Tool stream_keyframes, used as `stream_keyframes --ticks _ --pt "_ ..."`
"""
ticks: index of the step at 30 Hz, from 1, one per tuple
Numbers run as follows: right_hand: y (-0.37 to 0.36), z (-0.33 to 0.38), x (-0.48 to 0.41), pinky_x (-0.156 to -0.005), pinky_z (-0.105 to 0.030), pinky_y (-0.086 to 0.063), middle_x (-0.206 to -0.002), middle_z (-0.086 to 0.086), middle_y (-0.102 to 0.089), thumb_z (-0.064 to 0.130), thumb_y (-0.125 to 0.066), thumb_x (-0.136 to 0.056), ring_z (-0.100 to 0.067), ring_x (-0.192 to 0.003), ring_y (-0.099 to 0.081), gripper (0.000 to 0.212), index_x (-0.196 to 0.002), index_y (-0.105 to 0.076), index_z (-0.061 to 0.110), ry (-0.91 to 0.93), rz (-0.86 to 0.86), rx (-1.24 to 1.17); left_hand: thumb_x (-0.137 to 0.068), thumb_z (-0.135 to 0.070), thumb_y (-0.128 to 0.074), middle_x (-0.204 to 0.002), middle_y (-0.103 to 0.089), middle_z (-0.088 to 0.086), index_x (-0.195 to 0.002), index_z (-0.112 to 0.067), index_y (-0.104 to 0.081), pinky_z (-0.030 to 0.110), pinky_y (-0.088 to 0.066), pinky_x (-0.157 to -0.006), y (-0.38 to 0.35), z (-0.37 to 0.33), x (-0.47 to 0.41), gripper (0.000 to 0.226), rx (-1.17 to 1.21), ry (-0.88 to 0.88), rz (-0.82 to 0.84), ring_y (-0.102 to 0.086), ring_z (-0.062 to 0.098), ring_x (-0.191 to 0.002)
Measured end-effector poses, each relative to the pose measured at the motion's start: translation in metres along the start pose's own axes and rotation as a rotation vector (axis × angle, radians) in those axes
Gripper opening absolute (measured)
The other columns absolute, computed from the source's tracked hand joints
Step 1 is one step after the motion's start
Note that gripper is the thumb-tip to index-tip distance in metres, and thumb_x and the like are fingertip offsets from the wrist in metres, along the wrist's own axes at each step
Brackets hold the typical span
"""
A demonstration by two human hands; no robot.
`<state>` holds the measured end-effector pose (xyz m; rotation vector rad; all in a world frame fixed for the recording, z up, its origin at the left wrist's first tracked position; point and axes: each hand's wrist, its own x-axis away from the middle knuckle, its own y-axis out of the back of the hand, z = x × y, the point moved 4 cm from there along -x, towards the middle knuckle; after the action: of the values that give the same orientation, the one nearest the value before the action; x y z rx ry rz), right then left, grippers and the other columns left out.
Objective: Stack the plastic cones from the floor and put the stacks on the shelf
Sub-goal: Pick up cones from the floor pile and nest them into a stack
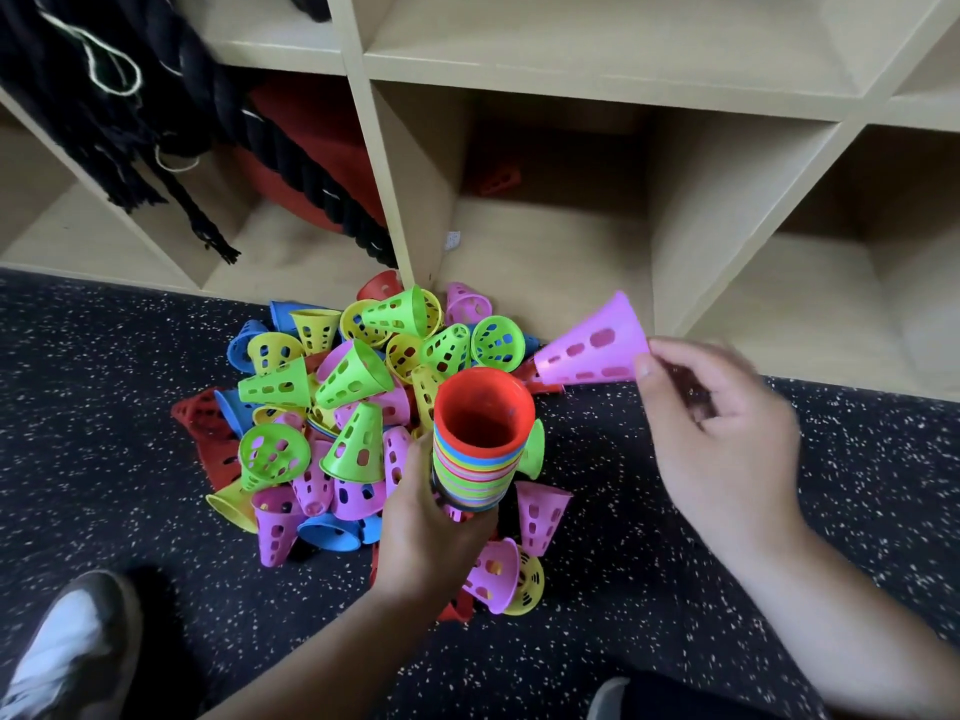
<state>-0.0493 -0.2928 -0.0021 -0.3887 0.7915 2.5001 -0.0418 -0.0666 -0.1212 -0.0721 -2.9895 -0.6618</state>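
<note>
A heap of loose perforated plastic cones [332, 407] in green, yellow, pink, blue and red lies on the dark speckled floor in front of the wooden shelf [524, 96]. My left hand [431, 532] grips a stack of nested cones [480, 449], mouth up, with a red cone as the top layer. To the right, my right hand [711, 423] holds a single pink cone [592, 345] by its wide rim, lying sideways with its narrow end pointing left, above and to the right of the stack. The hand is slightly blurred.
The shelf cubby [550, 231] straight ahead holds a small red object [501, 180] at its back. The left cubbies hold thick black ropes [156, 122] and a red cushion [306, 163]. A shoe [67, 646] shows at bottom left, another shoe tip [610, 698] at the bottom.
</note>
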Motion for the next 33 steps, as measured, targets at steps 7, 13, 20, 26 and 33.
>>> stream_keyframes --ticks 7,13,20,26,33 --pt "-0.016 0.044 0.001 -0.058 -0.013 -0.038 -0.100 -0.003 -0.061 0.016 -0.066 -0.093 -0.008 -0.066 -0.054 0.020 -0.111 -0.073 0.009 0.262 0.239 -0.081 -0.070 -0.021 -0.087 -0.104 -0.072 -0.015 -0.123 -0.029 -0.054 0.031 -0.059 -0.078 0.000 -0.005 0.003 0.063 0.028 -0.012 0.005 -0.069 -0.001 -0.092" --pt "-0.039 -0.061 0.043 -0.070 -0.010 -0.043 -0.101 0.016 -0.064 0.026 -0.066 -0.091 -0.010 -0.089 -0.064 0.024 -0.113 -0.067 0.035 -0.356 0.479 0.166 -0.070 -0.021 -0.090 -0.102 -0.072 -0.020 -0.122 -0.041 -0.050 0.026 -0.059 -0.078 0.011 -0.006 0.008 0.068 0.045 0.003 -0.015 -0.070 0.000 -0.092" --pt "-0.073 -0.125 0.098 -0.066 -0.018 -0.049 -0.100 0.012 -0.071 0.027 -0.068 -0.090 -0.010 -0.081 -0.065 0.017 -0.105 -0.070 0.033 -0.508 0.712 0.260 -0.069 -0.015 -0.089 -0.096 -0.070 -0.025 -0.118 -0.034 -0.053 0.012 -0.054 -0.071 0.014 -0.003 0.015 0.064 0.028 0.015 -0.019 -0.069 -0.003 -0.085" --pt "-0.020 -0.100 0.083 -0.054 -0.033 -0.055 -0.076 -0.003 -0.072 0.036 -0.068 -0.090 -0.023 -0.058 -0.068 0.003 -0.089 -0.066 0.038 -0.596 0.556 0.139 -0.067 -0.013 -0.090 -0.097 -0.072 -0.020 -0.119 -0.031 -0.054 0.014 -0.055 -0.073 0.008 0.004 0.018 0.066 0.040 0.026 -0.006 -0.070 -0.003 -0.087" --pt "0.033 0.004 0.025 -0.048 -0.009 -0.044 -0.083 0.008 -0.065 0.023 -0.070 -0.085 -0.018 -0.066 -0.062 0.012 -0.095 -0.071 0.028 -0.297 0.230 -0.160 -0.068 -0.015 -0.088 -0.103 -0.073 -0.017 -0.122 -0.031 -0.054 0.030 -0.059 -0.083 -0.009 0.004 0.016 0.066 0.019 0.022 0.019 -0.070 0.000 -0.094"
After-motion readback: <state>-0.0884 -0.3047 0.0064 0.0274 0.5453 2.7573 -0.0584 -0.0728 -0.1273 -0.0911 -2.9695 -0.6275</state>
